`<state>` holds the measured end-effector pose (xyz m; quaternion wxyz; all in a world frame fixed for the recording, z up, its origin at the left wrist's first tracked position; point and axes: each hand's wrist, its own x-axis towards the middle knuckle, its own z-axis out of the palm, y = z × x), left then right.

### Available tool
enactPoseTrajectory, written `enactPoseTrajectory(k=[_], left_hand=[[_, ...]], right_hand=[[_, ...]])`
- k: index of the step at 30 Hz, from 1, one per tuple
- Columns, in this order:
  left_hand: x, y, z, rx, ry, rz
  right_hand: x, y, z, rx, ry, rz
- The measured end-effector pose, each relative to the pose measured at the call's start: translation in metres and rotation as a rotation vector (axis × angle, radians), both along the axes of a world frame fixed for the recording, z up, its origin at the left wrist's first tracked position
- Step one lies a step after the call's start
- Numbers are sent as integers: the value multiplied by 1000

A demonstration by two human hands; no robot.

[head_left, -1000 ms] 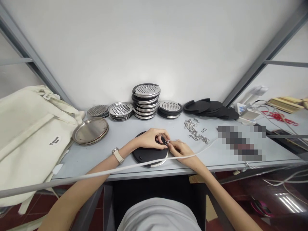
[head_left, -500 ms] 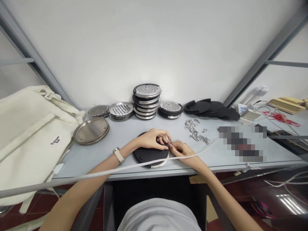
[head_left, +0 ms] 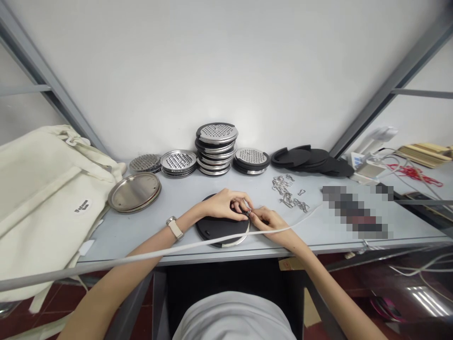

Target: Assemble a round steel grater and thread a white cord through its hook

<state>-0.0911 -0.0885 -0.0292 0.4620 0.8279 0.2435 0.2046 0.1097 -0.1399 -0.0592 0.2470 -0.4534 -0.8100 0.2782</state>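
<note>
A round black disc with a steel rim [head_left: 217,228] lies flat near the table's front edge. My left hand [head_left: 223,204] rests on its far right part, fingers curled and pinched at the rim. My right hand [head_left: 268,218] meets it there, fingertips pinched on a small metal clip [head_left: 247,213] at the disc's edge. The two hands touch at the fingertips. A watch sits on my left wrist.
Stacks of perforated steel discs [head_left: 215,148] and black discs [head_left: 311,159] line the back. A plain steel plate [head_left: 134,191] lies left, loose metal clips [head_left: 288,194] right. A cream bag [head_left: 42,198] fills the left end. A white cable [head_left: 141,256] crosses my arms.
Both hands stay at the disc's right edge. The fingertips have shifted slightly around the small clip; the disc has barely moved.
</note>
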Motion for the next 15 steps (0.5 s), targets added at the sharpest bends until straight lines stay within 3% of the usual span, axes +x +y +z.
enactPoseTrajectory(k=[8,15], left_hand=[[-1,-1,3,39,14,20],[-1,0,2,106,26,25]], right_hand=[[-1,0,3,3,27,12],[-6,-3,4,99,-52,-6]])
